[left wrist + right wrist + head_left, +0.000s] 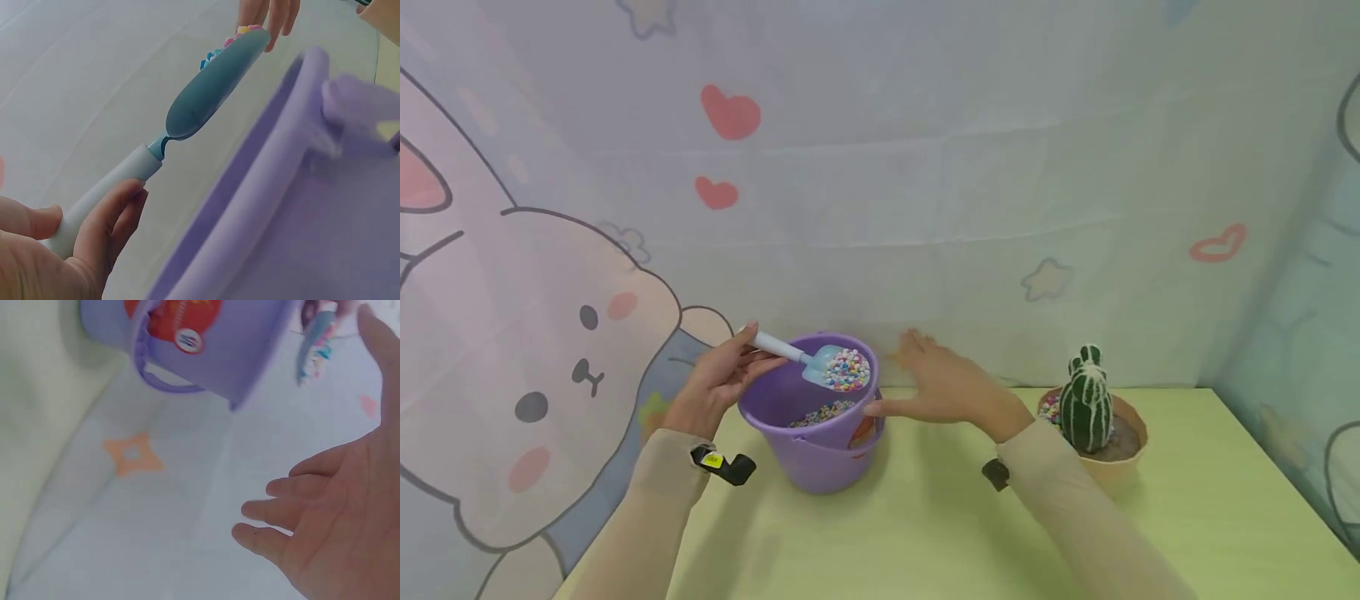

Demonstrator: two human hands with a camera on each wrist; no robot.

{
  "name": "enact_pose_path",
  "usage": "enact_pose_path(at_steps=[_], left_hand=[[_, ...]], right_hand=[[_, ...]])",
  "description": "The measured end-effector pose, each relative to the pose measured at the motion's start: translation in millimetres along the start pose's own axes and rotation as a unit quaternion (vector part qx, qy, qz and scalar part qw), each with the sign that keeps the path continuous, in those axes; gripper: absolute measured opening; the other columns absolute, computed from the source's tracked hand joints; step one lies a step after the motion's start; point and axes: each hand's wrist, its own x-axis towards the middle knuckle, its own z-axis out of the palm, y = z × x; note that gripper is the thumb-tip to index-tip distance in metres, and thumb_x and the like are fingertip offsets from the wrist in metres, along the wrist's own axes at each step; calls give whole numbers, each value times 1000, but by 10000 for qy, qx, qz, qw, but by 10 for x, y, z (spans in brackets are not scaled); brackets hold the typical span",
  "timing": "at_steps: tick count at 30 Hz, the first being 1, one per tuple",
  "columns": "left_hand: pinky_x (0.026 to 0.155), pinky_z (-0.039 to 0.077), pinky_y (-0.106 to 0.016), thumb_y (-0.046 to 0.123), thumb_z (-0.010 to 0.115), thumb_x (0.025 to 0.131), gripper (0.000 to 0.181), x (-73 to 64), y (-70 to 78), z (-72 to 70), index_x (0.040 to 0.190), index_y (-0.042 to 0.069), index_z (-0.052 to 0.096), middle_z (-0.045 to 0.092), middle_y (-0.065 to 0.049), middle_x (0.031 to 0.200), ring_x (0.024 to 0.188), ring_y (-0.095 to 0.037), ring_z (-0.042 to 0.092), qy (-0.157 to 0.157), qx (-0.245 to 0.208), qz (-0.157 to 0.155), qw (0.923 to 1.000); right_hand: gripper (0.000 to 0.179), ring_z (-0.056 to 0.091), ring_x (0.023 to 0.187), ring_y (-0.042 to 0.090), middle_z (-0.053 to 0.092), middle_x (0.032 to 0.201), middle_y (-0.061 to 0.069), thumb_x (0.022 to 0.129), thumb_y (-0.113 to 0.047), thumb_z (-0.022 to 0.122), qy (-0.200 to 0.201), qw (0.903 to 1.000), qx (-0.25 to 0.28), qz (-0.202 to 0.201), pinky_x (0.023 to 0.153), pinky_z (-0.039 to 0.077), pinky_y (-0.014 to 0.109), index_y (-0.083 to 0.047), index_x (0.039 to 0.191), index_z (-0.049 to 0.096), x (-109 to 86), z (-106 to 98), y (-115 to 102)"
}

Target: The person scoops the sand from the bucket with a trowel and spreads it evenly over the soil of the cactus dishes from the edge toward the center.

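Shovel (190,112) lies in left fingers (112,215), right fingers (275,512) extended.

A green cactus (1086,412) with white streaks stands in a tan pot (1112,475) toward the right of the pale green surface (1210,500). Behind hangs a creased cloth backdrop (970,192) printed with a large rabbit (550,333) at left, red hearts (732,115) and a beige star (1047,280).

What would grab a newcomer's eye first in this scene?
Probably the light-blue scoop heaped with multicoloured beads, which the left hand holds above the mouth of the purple bucket. Next, likely the big cartoon rabbit printed on the backdrop at the left, and the green cactus in its pot, toward the right of the yellow-green table.
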Motion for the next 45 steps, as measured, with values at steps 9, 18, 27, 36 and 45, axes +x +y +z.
enact_pose_path(at_steps=[9,18,27,36,45], left_hand=[[89,69,-41,24,53,109,21,59,-104,289,124,9,53,64,-20,111,91,-31,79,-111,170,157,9997],[106,57,-47,25,50,111,25,148,-276,687,127,6,49,51,-27,136,151,-45,42,-353,150,78,9992],[98,63,-44,25,53,110,23,199,-419,940,121,5,55,67,-25,107,142,-44,51,-381,185,-30,9991],[97,63,-43,25,54,110,22,262,-619,1058,123,7,57,63,-24,115,141,-44,56,-300,315,-82,9990],[94,65,-41,25,52,111,24,316,-847,1212,125,6,57,59,-27,126,142,-44,55,-360,361,-146,9986]], right_hand=[[118,40,155,39,16,177,16,93,-74,64,548,9985,-75,8,126,44,57,-4,169,6,-451,-407,94],[97,65,135,32,53,159,15,97,-59,70,1326,9911,-76,-1,109,57,59,-4,165,28,-1020,-919,265],[85,66,127,44,59,150,25,97,-46,76,1792,9837,6,143,99,58,62,-1,159,39,-1500,-1008,672],[90,50,141,52,51,156,28,94,-47,79,1940,9802,-10,409,110,47,72,5,156,41,-1766,-826,1023],[93,60,126,54,51,151,35,90,-44,83,1979,9782,19,632,98,53,72,9,153,41,-1891,-612,1317]])
